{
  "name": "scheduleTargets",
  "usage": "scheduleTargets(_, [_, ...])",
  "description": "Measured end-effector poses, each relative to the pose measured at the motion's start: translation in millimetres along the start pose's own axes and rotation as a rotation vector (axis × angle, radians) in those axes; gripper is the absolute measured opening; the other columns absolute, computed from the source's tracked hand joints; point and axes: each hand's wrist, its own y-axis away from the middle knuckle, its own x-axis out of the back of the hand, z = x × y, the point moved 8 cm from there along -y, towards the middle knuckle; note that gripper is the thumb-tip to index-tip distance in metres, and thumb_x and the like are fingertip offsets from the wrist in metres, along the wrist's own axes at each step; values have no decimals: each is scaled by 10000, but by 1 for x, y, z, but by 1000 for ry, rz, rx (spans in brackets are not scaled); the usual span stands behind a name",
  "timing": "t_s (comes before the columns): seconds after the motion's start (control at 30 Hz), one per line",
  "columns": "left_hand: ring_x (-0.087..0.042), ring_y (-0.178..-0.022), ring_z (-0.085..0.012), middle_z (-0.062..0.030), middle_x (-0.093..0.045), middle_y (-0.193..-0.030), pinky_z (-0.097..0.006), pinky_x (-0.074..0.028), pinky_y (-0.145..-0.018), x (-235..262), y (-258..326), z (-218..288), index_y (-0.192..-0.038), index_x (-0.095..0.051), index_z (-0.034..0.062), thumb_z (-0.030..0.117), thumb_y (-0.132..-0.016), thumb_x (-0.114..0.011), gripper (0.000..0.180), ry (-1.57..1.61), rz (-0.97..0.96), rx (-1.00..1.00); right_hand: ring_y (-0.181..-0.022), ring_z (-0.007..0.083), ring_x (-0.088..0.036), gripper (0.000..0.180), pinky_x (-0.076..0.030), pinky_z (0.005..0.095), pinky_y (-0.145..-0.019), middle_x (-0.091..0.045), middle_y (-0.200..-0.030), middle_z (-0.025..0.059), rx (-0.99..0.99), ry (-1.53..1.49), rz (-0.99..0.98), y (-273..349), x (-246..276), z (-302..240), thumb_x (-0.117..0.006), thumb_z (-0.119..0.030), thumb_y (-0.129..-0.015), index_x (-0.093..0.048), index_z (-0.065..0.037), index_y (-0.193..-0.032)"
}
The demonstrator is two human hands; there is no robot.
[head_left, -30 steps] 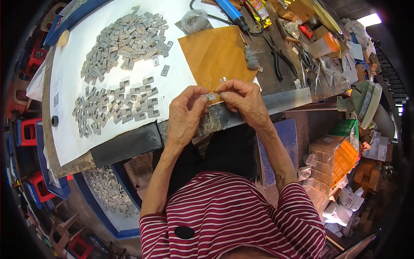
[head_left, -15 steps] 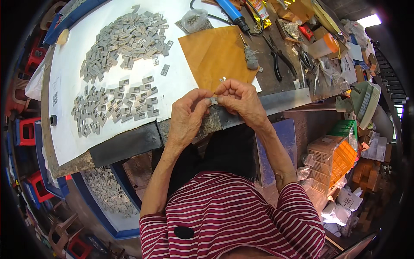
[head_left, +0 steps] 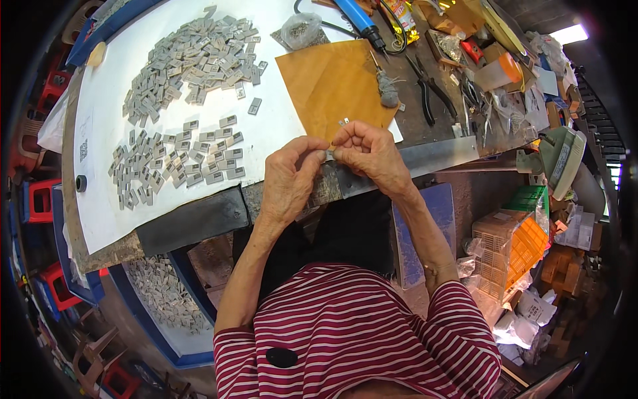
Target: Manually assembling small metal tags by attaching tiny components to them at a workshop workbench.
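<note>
Fingertips pinched together, my left hand (head_left: 287, 178) and my right hand (head_left: 373, 158) meet over the bench's front edge. Between them sits a small grey metal piece (head_left: 329, 155), mostly covered by the fingers, so its shape is unclear. Just beyond my fingertips, another tiny shiny piece (head_left: 343, 122) lies on a brown sheet (head_left: 335, 80). To the left, several small rectangular metal blocks (head_left: 206, 156) are spread on white paper (head_left: 100, 219). Farther back is a large heap of similar blocks (head_left: 199, 60).
Black-handled pliers (head_left: 430, 90) and a blue cylindrical tool (head_left: 355, 18) with a cord lie at the back right. A clear bag of tiny parts (head_left: 302, 31) sits behind the sheet. Below the bench at left stands a blue-rimmed tray (head_left: 179, 359) of metal pieces; at right, an orange crate (head_left: 525, 249).
</note>
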Motion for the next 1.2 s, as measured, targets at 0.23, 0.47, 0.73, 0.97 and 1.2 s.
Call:
scheduleTargets(0.23, [-530,-602,-68,-18,-575,-663,-195,-423,-548,-3,0,-5,-926,-608,-26,59,-836,-535,143,142,-60,98,-569,2,-464,126,-353,138,-477,-541,-696,-23,1,16,-10,-1,-1,1,-617,-32,-772,-554,-3,-878])
scheduleTargets(0.47, [-536,-604,-62,-20,-585,-709,-184,-430,-544,0,-1,-4,-941,-589,-39,47,-840,-536,143,246,-60,80,-527,18,-444,96,-337,153,-446,-530,-669,-25,43,-53,-8,-1,-8,1,-593,-50,-809,-566,-5,-889])
scheduleTargets(0.73, [-541,-591,-61,-36,-596,-717,-177,-424,-519,21,5,-3,-918,-587,-38,40,-827,-549,126,290,17,103,-627,23,-500,142,-392,153,-525,-550,-737,-15,203,170,-42,4,-29,-15,-586,-45,-835,-572,10,-965])
scheduleTargets(0.97, [-533,-559,-54,-15,-574,-655,-179,-415,-492,42,16,-3,-905,-586,-24,45,-818,-561,114,260,60,100,-615,259,-555,165,-421,333,-533,-539,-757,126,624,738,-18,12,-61,-50,-605,-12,-735,-534,-9,-884])
scheduleTargets(1.2, [-483,-601,-33,-6,-565,-700,-176,-389,-518,72,33,-2,-929,-584,-19,50,-828,-556,125,186,96,110,-603,253,-551,162,-416,343,-518,-510,-726,108,700,774,-123,3,-97,-54,-610,-9,-718,-515,-12,-849])
